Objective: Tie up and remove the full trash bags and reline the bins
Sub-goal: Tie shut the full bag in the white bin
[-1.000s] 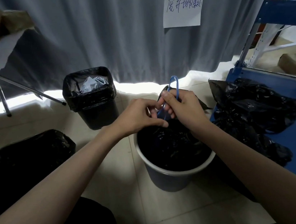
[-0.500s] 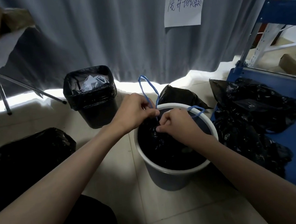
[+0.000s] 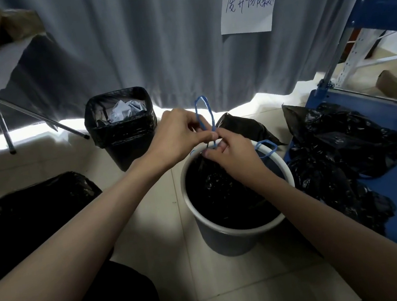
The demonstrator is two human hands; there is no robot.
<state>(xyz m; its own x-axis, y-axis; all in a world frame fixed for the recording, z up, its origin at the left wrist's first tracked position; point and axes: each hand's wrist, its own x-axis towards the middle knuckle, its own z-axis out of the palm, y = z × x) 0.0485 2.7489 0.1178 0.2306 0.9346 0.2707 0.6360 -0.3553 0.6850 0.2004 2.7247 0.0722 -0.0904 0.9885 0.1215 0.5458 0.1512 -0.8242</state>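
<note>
place: storeroom corner — blue metal shelving (image 3: pixel 376 13) | grey curtain (image 3: pixel 153 42) | handwritten sign (image 3: pixel 249 7)

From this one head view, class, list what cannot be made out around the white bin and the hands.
- Knot in the blue drawstring: hidden behind the left hand and right hand.
- What fills the bag in the white bin: black plastic covers it.
- Paper sign on the curtain: handwriting too small to read.
</note>
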